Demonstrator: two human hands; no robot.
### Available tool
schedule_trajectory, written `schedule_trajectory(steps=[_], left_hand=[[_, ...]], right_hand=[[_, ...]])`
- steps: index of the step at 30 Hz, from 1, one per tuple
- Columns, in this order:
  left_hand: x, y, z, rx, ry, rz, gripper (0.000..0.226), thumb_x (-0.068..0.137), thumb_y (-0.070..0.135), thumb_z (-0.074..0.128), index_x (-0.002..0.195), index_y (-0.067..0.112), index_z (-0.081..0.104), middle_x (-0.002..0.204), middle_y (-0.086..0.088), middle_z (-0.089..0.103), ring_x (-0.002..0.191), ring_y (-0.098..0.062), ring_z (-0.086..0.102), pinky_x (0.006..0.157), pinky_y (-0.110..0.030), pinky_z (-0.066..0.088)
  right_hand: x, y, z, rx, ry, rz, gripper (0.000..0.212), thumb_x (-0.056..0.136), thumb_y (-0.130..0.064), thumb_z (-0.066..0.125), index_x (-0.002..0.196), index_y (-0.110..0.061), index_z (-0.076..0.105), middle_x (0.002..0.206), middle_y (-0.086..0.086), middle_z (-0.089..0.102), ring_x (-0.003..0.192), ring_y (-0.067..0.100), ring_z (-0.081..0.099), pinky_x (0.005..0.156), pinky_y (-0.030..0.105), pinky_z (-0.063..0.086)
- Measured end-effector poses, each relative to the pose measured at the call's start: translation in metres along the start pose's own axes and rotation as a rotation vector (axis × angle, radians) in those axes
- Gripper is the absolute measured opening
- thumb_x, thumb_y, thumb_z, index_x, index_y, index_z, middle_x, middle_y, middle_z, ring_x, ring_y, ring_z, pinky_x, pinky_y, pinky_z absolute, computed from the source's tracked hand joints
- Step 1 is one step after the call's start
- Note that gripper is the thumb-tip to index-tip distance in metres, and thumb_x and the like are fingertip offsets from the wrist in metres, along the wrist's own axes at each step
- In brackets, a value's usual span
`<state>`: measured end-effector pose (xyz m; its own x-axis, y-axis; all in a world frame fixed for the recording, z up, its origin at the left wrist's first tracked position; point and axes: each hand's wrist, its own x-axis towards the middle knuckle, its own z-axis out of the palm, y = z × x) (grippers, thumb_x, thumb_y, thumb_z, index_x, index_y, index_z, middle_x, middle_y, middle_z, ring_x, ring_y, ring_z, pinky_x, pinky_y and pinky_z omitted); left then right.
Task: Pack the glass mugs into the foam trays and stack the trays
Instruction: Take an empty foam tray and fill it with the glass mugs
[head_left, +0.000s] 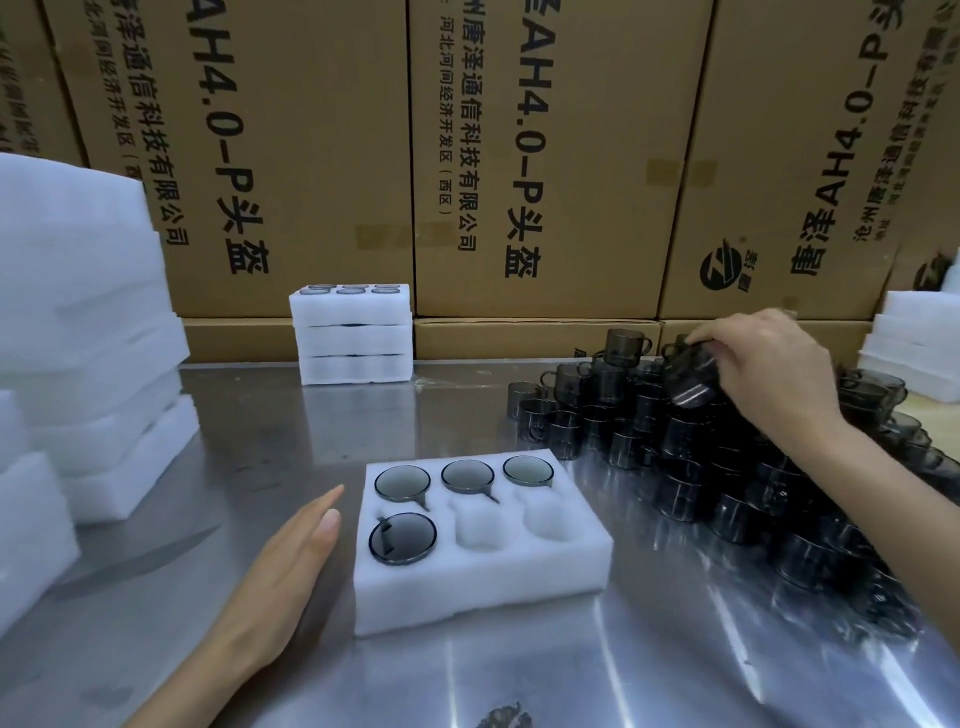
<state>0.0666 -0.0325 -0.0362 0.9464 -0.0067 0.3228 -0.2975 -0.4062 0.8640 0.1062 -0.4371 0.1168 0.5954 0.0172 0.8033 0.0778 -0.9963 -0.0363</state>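
Gripping a dark glass mug (693, 376) atop the mug pile (701, 462), the right hand (769, 364) curls its fingers around it. Left hand (291, 566), fingers straight, rests flat on the table (467, 686) beside the foam tray (483, 582) holding four mugs; two pockets are unfilled. Three filled trays (353, 338) stand stacked behind.

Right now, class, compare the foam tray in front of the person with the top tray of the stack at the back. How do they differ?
The front tray holds four mugs with two pockets empty; the top tray of the stack shows mugs in every visible pocket. The front tray lies alone on the metal table; the top tray rests on two other trays. Both are white foam with six round pockets holding dark glass mugs.
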Motion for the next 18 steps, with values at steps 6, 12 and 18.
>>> schedule_trajectory(steps=[6,12,18], left_hand=[[-0.002,0.026,0.003,0.005,0.182,0.123,0.029,0.089,0.042,0.061,0.117,0.036,0.056,0.125,0.020,0.056,0.122,-0.001,0.048,0.100,-0.023,0.035],[-0.004,0.088,0.026,0.135,-0.110,0.359,0.081,0.063,0.065,0.069,0.136,0.046,0.039,0.132,0.034,0.046,0.121,0.011,0.044,0.092,-0.002,0.034],[0.007,0.109,0.047,0.118,-0.257,0.460,0.060,0.068,0.036,0.082,0.121,0.039,0.053,0.115,0.021,0.061,0.109,-0.004,0.058,0.086,-0.024,0.048]], right_hand=[[-0.045,-0.074,-0.016,0.431,-0.230,-0.308,0.025,0.085,-0.002,0.063,0.091,-0.024,0.075,0.090,-0.012,0.070,0.092,0.016,0.060,0.075,0.041,0.054],[-0.061,-0.130,-0.008,0.688,-0.351,-0.468,0.021,0.084,-0.008,0.062,0.090,-0.023,0.075,0.091,-0.014,0.071,0.091,0.017,0.061,0.077,0.040,0.052],[-0.074,-0.150,0.004,0.934,-0.379,-0.290,0.023,0.087,-0.008,0.063,0.092,-0.029,0.072,0.090,-0.019,0.068,0.090,0.008,0.059,0.077,0.037,0.052]])
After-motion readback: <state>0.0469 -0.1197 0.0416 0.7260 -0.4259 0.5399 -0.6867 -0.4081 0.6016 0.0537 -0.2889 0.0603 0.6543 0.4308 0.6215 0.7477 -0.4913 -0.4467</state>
